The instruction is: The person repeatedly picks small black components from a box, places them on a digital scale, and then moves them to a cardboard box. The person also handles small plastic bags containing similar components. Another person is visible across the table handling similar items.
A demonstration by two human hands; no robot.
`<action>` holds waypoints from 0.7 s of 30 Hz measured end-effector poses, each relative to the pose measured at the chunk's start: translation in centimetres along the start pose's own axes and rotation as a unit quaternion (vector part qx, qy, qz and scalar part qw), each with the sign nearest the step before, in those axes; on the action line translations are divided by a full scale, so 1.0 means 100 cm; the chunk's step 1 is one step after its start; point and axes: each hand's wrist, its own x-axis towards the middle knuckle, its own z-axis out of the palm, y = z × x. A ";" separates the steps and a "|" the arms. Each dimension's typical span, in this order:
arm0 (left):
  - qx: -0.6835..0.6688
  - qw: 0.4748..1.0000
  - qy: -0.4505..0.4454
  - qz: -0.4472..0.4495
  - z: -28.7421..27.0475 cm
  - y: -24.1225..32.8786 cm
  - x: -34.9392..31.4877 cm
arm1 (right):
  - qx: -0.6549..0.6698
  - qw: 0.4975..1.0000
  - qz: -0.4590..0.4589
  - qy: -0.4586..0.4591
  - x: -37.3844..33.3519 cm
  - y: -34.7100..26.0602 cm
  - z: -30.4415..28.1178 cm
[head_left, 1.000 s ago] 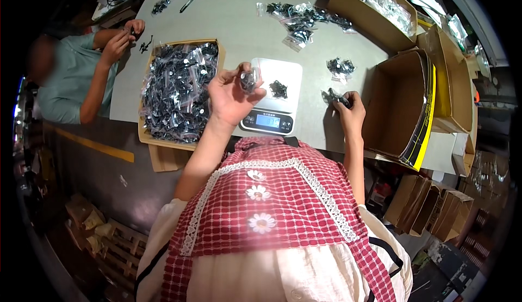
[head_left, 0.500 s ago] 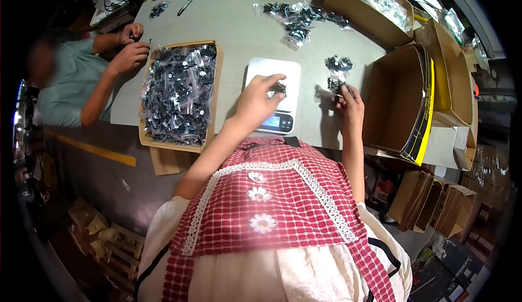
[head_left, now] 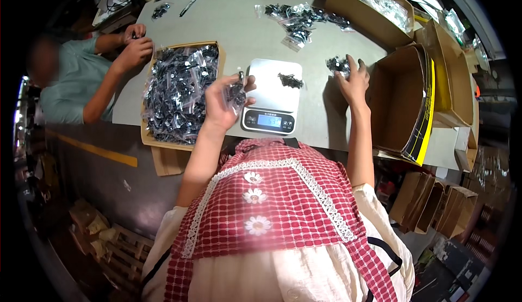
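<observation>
In my left hand (head_left: 219,106), a small clear plastic bag (head_left: 236,94) of black parts is gripped between thumb and fingers, just left of the scale. The white digital scale (head_left: 272,98) stands in front of me with its display lit. A small bunch of black parts (head_left: 290,80) rests on its right side; whether it is bagged I cannot tell. My right hand (head_left: 356,84) reaches over the table right of the scale, thumb and fingers closed around another small bag of black parts (head_left: 335,64).
Left of the scale stands a shallow carton (head_left: 220,63) full of similar bags. More bags (head_left: 296,22) and a black marker (head_left: 191,4) lie farther back. A deep open cardboard box (head_left: 394,92) borders the right side. At far left, a co-worker's hands (head_left: 133,52) handle something small.
My left hand has moved left off the scale, with the bag in view in it. My right hand has moved up to the farther bag. The black bunch now shows uncovered on the scale.
</observation>
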 end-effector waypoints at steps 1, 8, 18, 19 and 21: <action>-0.036 0.998 -0.045 -0.030 0.001 0.001 0.003 | -0.062 0.998 -0.030 0.003 -0.004 -0.006 0.002; 0.173 0.984 -0.031 -0.005 0.034 -0.004 0.008 | 0.035 0.991 -0.127 -0.009 -0.040 -0.026 -0.003; 0.725 0.659 0.000 0.199 0.060 -0.033 0.051 | 0.398 0.894 0.201 0.054 -0.082 0.008 -0.013; 0.764 0.605 -0.004 0.226 0.061 -0.037 0.054 | 0.407 0.888 0.207 0.057 -0.082 0.009 -0.016; 0.781 0.589 -0.009 0.210 0.065 -0.043 0.058 | 0.426 0.877 0.213 0.070 -0.083 0.013 -0.016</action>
